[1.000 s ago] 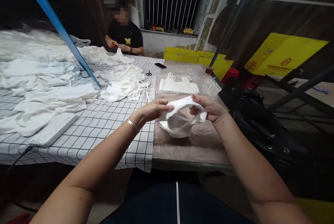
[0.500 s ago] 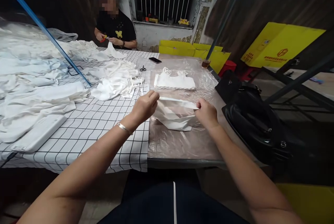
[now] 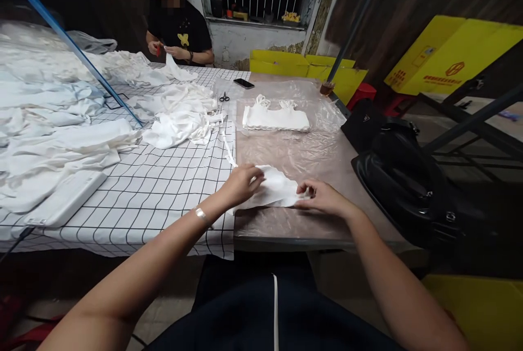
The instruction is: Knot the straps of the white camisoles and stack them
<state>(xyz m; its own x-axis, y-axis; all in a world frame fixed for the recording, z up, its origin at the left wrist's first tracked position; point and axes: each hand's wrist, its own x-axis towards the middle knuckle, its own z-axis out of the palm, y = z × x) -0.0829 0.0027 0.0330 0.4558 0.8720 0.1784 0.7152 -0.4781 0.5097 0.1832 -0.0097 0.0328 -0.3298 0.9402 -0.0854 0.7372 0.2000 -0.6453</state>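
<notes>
A white cloth garment (image 3: 275,186) lies spread on the plastic-covered part of the table in front of me. My left hand (image 3: 245,183) is over its left side, fingers loosely bent and slightly apart, covering part of the cloth. At the garment's right edge is my right hand (image 3: 321,197), thumb and fingers apart, the fingertips close to the fabric. A thin white strap (image 3: 229,150) runs up and away from beside my left hand. Farther back lies a neat stack of white strappy tops (image 3: 276,117).
Heaps of white garments (image 3: 180,116) cover the left side on a checked cloth (image 3: 171,182), near a white power bank-like box (image 3: 67,198). Small scissors (image 3: 224,97) and a phone (image 3: 244,83) lie farther back. A black bag (image 3: 404,176) sits right. A co-worker (image 3: 177,35) handles cloth opposite.
The garment, held stretched up between both hands before, now lies lower and flatter on the table. Both hands have come down toward me, and their fingers have loosened.
</notes>
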